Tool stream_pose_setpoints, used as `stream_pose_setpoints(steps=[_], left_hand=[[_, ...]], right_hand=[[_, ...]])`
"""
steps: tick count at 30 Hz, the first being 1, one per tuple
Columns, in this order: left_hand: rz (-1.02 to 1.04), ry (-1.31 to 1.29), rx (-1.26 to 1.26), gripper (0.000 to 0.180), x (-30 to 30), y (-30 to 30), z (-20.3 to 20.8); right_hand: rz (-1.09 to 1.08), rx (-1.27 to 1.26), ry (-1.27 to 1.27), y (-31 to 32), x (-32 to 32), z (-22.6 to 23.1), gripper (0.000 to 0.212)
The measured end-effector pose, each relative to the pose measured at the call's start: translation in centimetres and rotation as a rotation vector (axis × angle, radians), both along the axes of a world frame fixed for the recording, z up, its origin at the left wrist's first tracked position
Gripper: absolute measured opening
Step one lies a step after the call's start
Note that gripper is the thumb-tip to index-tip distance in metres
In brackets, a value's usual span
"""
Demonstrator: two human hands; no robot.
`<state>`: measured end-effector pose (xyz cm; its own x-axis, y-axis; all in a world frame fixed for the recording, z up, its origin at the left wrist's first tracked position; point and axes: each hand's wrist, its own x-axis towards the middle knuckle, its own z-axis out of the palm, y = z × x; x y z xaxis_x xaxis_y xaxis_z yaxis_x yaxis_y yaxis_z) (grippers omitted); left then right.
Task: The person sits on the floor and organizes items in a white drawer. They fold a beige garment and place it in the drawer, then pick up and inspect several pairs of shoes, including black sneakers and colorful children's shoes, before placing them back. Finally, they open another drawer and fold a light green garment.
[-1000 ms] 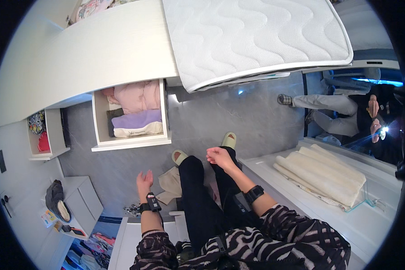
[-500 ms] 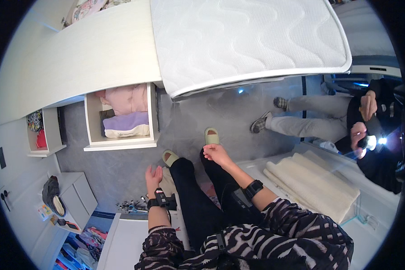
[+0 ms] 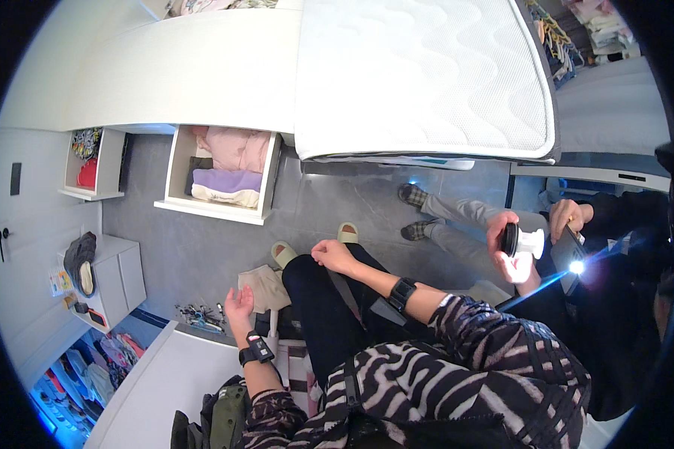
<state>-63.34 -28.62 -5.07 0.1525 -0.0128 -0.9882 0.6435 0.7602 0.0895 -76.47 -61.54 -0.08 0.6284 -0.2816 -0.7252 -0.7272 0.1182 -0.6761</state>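
My left hand is open, palm up with the fingers loosely bent and apart; it holds nothing. Close by lies a folded beige cloth. Above my dark-trousered lap is my right hand, its fingers curled together and closed, with nothing visible in it. Both wrists carry black strapped devices. Ahead of me a pulled-out white drawer contains pink, purple and cream folded clothes. Farther left, a second drawer holds a patterned item and a red one.
A white mattress spans the far side. At right, another person's hands hold a round black-and-white device and a flat one with a bright light. A small white cabinet and a pile of hangers are at left.
The view has shifted, and the other person has come closer on the right, reaching forward with the round device. My right hand has moved slightly left; my hands keep much the same poses.
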Motion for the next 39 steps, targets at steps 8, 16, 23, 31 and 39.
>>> stream_pose_setpoints(steps=[8, 16, 23, 31, 39], left_hand=[[0.06, -0.02, 0.021, 0.056, 2.6, 6.9, 3.9], [-0.51, -0.622, -0.005, 0.055, 6.8, 12.9, 7.8], [-0.092, -0.302, -0.059, 0.05, 9.8, 14.2, 7.5], [0.018, -0.254, -0.122, 0.051, 7.8, 15.8, 7.9], [-0.015, -0.184, -0.064, 0.048, 6.8, 15.7, 5.4]], right_hand=[[0.144, 0.183, -0.348, 1.6, 8.8, 18.3, 0.022], [0.566, 0.369, -1.221, 4.0, 10.2, 48.7, 0.019], [0.711, 0.364, -1.46, 10.2, 10.1, 53.9, 0.027], [0.664, 0.299, -1.57, 13.8, 9.8, 54.5, 0.033], [0.662, 0.169, -1.496, 13.9, 11.1, 53.6, 0.02]])
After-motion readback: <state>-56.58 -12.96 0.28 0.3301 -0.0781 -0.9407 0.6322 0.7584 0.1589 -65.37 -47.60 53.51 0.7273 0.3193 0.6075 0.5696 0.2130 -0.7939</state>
